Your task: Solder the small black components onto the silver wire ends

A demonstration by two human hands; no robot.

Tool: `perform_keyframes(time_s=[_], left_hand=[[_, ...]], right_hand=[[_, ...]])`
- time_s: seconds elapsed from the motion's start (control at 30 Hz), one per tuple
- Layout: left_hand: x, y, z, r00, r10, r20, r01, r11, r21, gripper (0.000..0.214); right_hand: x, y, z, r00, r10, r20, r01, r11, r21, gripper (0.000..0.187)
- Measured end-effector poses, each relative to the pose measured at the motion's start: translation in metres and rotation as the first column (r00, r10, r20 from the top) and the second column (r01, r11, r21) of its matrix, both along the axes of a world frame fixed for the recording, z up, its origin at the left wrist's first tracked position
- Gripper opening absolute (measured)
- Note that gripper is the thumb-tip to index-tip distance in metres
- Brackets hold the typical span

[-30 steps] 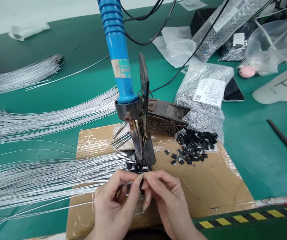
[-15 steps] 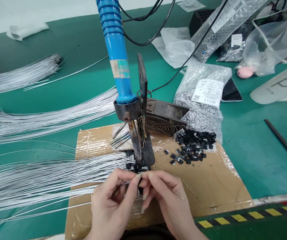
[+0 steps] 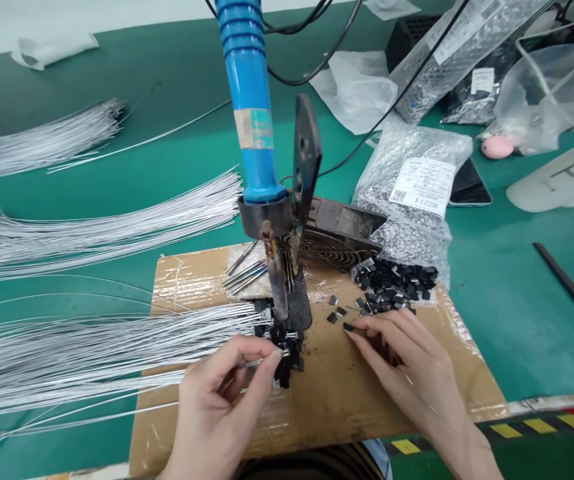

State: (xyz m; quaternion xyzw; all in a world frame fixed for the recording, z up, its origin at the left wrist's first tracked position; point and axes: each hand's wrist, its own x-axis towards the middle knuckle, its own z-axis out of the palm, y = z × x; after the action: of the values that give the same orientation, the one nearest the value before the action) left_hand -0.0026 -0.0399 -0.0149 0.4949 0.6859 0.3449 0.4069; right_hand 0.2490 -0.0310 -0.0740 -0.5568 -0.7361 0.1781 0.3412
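My left hand (image 3: 229,397) is closed in a pinch on a thin wire, whose tip shows at the fingertips below the soldering iron (image 3: 251,87). That blue-handled iron is held upright in a dark metal stand (image 3: 303,180), its tip pointing down. To the right, my right hand (image 3: 411,373) pinches a small black connector (image 3: 348,327) between thumb and forefinger at the near edge of a pile of black connectors (image 3: 397,283). A fine strand, perhaps solder wire, crosses the right palm. White wires (image 3: 117,347) with black connectors (image 3: 291,353) on their ends lie by my left hand.
A cardboard sheet (image 3: 367,413) covers the work area on a green mat. Behind the iron stands a dark fan (image 3: 341,233). Further wire bundles (image 3: 107,230) lie left. On the right are a labelled bubble-wrap bag (image 3: 417,180), a phone (image 3: 471,183) and a dark strip (image 3: 569,287).
My right hand has left my left hand and moved right to the connector pile, where it now grips a connector. The left hand stays almost in place. The view has shifted slightly.
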Motion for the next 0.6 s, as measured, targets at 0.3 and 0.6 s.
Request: perform_keyframes(time_s=[0.3, 0.6], left_hand=[[-0.001, 0.0, -0.003, 1.0, -0.022, -0.018, 0.022, 1.0, 0.015, 0.008], [-0.001, 0.002, 0.001, 0.999, -0.039, -0.009, 0.039, 0.999, 0.012, 0.01]], right_hand=[[-0.013, -0.005, 0.001, 0.997, -0.064, 0.046, 0.064, 0.998, 0.013, 0.007], [-0.034, -0.013, 0.008, 0.928, -0.275, -0.251, 0.225, 0.951, -0.21, 0.008]])
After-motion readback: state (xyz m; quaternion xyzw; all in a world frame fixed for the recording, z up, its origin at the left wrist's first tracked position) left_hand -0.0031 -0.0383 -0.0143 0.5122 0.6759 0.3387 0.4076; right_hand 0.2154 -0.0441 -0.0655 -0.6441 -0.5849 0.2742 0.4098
